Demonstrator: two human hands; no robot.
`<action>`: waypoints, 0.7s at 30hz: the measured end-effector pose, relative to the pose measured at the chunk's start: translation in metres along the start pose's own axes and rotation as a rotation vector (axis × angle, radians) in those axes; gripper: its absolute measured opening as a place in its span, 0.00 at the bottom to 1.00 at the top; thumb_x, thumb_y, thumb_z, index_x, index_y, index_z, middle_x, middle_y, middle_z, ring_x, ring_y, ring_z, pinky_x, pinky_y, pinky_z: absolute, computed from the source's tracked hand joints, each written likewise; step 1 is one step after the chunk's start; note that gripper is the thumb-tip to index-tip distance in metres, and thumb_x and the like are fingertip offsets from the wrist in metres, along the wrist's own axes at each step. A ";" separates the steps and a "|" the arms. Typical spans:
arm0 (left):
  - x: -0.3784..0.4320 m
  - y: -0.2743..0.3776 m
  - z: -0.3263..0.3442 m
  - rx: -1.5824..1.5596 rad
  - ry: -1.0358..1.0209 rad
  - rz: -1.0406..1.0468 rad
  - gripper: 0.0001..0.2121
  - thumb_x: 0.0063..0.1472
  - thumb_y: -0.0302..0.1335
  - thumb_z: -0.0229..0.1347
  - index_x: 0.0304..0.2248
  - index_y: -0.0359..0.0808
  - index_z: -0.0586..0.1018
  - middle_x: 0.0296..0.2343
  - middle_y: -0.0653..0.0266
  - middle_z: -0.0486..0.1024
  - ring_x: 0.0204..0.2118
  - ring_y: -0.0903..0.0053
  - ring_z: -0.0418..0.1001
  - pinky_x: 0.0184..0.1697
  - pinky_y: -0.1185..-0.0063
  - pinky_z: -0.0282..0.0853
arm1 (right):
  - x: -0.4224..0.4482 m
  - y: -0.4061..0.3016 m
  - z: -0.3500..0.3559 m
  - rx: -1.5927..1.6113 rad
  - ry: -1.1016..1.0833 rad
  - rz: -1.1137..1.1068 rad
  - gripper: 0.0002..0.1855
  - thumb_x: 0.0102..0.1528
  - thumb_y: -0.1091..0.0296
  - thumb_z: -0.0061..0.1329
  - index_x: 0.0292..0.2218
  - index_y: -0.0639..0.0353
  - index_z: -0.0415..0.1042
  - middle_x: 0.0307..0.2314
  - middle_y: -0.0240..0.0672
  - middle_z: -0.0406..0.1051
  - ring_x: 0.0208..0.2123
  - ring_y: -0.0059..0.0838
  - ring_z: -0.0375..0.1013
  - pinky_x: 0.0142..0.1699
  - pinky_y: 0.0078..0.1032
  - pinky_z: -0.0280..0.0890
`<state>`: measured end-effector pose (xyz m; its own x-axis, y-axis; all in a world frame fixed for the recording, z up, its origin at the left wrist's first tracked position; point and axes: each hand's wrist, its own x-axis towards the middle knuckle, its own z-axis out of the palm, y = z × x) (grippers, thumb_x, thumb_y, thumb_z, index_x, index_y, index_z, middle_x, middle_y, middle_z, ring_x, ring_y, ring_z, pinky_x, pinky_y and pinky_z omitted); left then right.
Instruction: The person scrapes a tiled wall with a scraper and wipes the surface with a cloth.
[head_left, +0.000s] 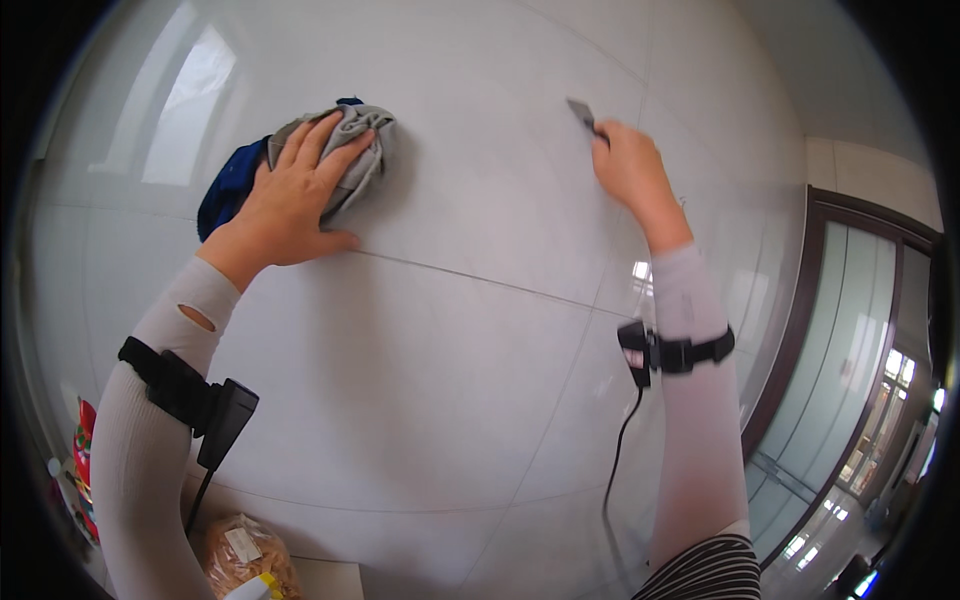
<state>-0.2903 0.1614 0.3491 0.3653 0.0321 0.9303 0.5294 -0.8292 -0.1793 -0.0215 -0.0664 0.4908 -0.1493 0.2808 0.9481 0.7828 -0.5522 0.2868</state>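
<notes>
A bunched grey cloth (367, 124) and a dark blue cloth (234, 184) lie against the glossy white tiled wall (450, 360) at upper left. Spread over them, my left hand (289, 195) presses the grey one to the tiles, thumb out to the side. At upper right my right hand (630, 165) is closed around the handle of a small scraper (582, 114), whose flat metal blade points up and left. Whether the blade touches the tiles, I cannot tell. Most of the scraper's handle is hidden in my fist.
A clear bag of brownish contents (251, 555) and a spray bottle's white and yellow top (262, 586) are at the bottom left. A red patterned package (85, 465) stands at the left edge. On the right is a dark-framed glass door (840, 330). Cables hang from both forearm straps.
</notes>
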 end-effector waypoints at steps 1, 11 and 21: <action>0.000 0.001 -0.003 -0.005 0.001 -0.003 0.49 0.40 0.33 0.68 0.61 0.52 0.54 0.62 0.58 0.45 0.64 0.54 0.42 0.58 0.51 0.50 | 0.013 0.004 -0.001 0.018 0.021 0.067 0.16 0.54 0.69 0.39 0.42 0.60 0.73 0.35 0.50 0.74 0.40 0.51 0.72 0.46 0.40 0.67; 0.005 -0.005 0.004 0.007 0.044 0.057 0.32 0.57 0.31 0.54 0.60 0.49 0.57 0.61 0.56 0.49 0.64 0.56 0.46 0.61 0.60 0.51 | -0.060 0.022 0.011 0.102 0.025 -0.008 0.14 0.55 0.69 0.41 0.42 0.63 0.71 0.29 0.54 0.72 0.32 0.54 0.72 0.39 0.44 0.67; 0.065 -0.005 0.021 -0.113 0.122 -0.038 0.29 0.61 0.30 0.50 0.60 0.43 0.55 0.56 0.45 0.56 0.60 0.51 0.54 0.61 0.66 0.52 | -0.184 0.011 0.027 0.111 0.014 -0.168 0.19 0.51 0.78 0.43 0.46 0.72 0.66 0.25 0.48 0.67 0.21 0.43 0.72 0.25 0.34 0.69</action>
<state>-0.2533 0.1797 0.4041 0.2476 0.0025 0.9689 0.4490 -0.8864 -0.1124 0.0316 -0.1030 0.3155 -0.2912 0.3507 0.8901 0.8079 -0.4081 0.4251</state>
